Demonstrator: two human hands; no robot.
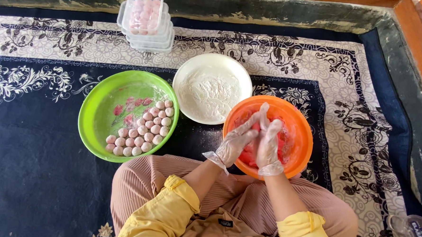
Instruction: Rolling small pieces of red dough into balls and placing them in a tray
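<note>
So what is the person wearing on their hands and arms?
Both hands wear thin, see-through plastic gloves, loose and crinkly, ending at the wrists: the left hand and the right hand. Above the bare forearms, yellow sleeves are rolled up near the elbows, with buttoned cuffs.

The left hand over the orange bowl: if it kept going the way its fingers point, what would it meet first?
The left hand points up and to the right, pressed against the right hand. Past that, likely the far rim of the orange bowl, though depth is unclear.
</note>
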